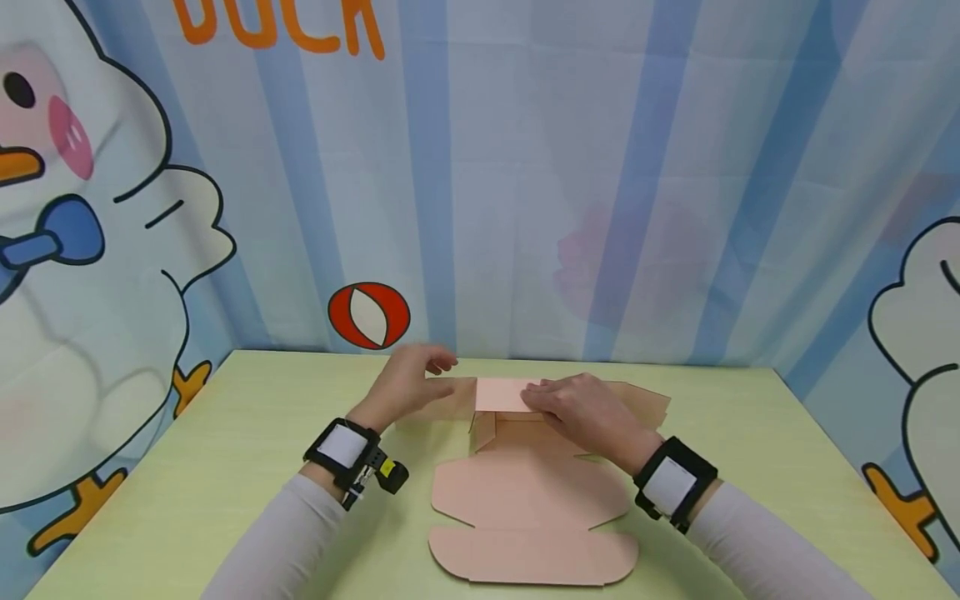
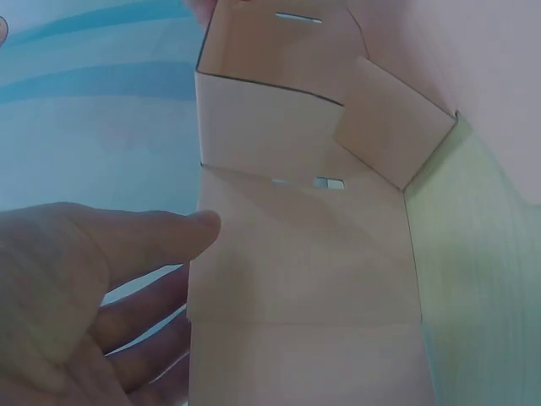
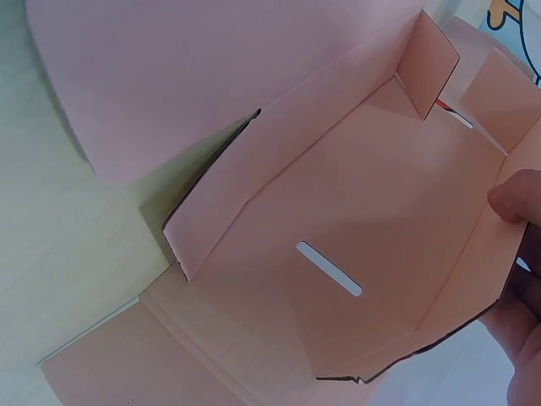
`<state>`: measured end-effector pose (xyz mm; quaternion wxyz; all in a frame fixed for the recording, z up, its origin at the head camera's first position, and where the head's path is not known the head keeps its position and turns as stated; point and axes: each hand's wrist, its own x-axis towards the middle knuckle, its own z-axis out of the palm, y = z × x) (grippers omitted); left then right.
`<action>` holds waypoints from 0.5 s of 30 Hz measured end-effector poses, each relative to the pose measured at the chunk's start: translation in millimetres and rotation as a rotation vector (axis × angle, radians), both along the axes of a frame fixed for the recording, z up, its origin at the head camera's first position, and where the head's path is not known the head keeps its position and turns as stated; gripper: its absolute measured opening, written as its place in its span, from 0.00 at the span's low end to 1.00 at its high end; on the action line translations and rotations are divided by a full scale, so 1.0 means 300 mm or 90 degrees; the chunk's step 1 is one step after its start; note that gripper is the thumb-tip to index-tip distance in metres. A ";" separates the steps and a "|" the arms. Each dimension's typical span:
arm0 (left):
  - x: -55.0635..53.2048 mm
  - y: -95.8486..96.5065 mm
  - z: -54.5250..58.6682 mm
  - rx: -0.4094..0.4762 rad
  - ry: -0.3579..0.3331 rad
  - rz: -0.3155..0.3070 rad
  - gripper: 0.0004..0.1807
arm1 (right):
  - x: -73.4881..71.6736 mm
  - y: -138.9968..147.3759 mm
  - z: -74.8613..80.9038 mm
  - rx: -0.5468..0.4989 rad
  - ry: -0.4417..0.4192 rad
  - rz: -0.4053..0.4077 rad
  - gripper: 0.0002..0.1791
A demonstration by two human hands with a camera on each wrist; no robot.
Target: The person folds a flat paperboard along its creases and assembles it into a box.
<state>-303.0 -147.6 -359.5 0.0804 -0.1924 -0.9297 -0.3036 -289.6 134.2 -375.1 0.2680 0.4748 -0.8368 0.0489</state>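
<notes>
A partly folded pink cardboard box (image 1: 532, 492) lies on the table, its flat panels towards me and a raised section at the far end. My right hand (image 1: 600, 419) grips the raised far panel, thumb (image 3: 511, 199) on its inner face and fingers behind it. Beside the left side flap (image 2: 304, 254) is my left hand (image 1: 401, 383). Its thumb (image 2: 161, 241) overlaps the flap's edge, and the other fingers spread behind, partly hidden. Whether they touch the cardboard I cannot tell. A narrow slot (image 3: 330, 269) cuts through one panel.
The pale yellow-green table (image 1: 247, 450) ends at a blue striped curtain (image 1: 517, 183) printed with ducks and a red ball. Black wrist cameras (image 1: 675, 483) sit on both wrists. A right side flap (image 1: 641, 402) sticks out beyond the right hand.
</notes>
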 end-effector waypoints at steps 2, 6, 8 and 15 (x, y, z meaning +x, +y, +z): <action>-0.002 -0.009 -0.003 -0.013 -0.012 0.002 0.17 | -0.001 -0.001 -0.002 -0.002 -0.001 0.000 0.12; -0.009 -0.022 -0.006 -0.044 -0.035 0.015 0.15 | -0.001 -0.001 -0.002 -0.005 -0.006 0.001 0.12; -0.013 -0.028 -0.007 -0.065 -0.042 0.020 0.13 | -0.002 -0.001 -0.001 -0.003 -0.007 0.002 0.11; -0.021 -0.054 -0.017 -0.091 -0.037 0.004 0.07 | 0.000 -0.001 0.005 0.008 -0.007 0.003 0.09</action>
